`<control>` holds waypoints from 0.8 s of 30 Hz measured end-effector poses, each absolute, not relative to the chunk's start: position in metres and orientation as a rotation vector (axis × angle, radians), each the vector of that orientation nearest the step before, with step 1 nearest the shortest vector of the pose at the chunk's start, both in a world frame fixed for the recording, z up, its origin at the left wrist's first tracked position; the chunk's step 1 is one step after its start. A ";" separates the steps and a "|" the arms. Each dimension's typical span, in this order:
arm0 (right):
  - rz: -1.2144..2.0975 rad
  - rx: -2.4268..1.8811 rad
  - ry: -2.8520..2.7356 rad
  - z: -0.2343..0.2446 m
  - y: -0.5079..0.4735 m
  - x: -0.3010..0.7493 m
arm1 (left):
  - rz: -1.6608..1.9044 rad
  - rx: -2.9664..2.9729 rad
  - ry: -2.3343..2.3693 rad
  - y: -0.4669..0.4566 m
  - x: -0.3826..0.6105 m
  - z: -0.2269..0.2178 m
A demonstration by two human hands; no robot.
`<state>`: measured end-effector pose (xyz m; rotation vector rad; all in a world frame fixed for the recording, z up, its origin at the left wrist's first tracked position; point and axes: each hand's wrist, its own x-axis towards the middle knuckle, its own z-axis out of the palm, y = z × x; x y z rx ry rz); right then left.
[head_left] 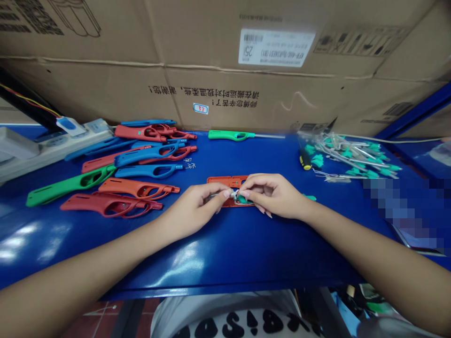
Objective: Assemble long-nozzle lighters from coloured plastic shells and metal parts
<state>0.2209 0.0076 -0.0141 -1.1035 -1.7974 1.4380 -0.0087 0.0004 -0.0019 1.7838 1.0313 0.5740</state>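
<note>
My left hand and my right hand meet over the middle of the blue table. Both pinch a small metal piece with a green plastic part between their fingertips. Under them lies an orange-red lighter shell half, mostly hidden by my fingers. A green tip shows just right of my right hand.
Several red, blue and green lighter shells lie in a heap at the left. One assembled green lighter lies at the back. A pile of metal rods with green ends and a screwdriver sit at the right. Cardboard boxes stand behind.
</note>
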 end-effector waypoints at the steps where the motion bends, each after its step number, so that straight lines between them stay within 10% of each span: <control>1: 1.433 -1.106 -1.795 -0.014 0.007 0.221 | 0.573 1.785 1.031 0.000 -0.008 -0.002; 24: 1.425 -1.142 -1.730 -0.011 0.004 0.212 | 0.587 1.763 1.080 -0.002 -0.003 -0.001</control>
